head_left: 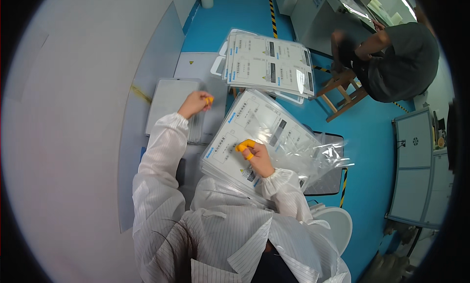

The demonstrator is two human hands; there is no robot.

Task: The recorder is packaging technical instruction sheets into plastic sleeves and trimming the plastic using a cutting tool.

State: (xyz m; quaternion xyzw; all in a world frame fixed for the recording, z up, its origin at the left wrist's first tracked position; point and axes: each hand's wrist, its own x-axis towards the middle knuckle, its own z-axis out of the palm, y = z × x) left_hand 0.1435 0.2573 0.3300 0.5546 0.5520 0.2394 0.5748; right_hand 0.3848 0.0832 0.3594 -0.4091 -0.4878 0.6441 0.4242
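A stack of white printed sheets (227, 151) with blue and black markings lies at a slant in front of me. Over its right part spreads a crumpled clear plastic film (306, 158). My right hand (260, 161), with yellow finger cots on it, is over the stack; its thumb and fingers are curled together, and what they hold, if anything, is hidden. My left hand (194, 104) is above a pile of plain white sheets (169, 104) to the left. Yellow covers its fingertips too, and the fingers are drawn in; anything between them is too small to make out.
Farther ahead, a second stack of printed sheets (269, 63) in clear covers overhangs its support. A wall panel (147, 87) borders the left. At the right stand a wooden stool (345, 94) with a seated person (406, 63), a grey cabinet (416, 156) and a white round bin (338, 224).
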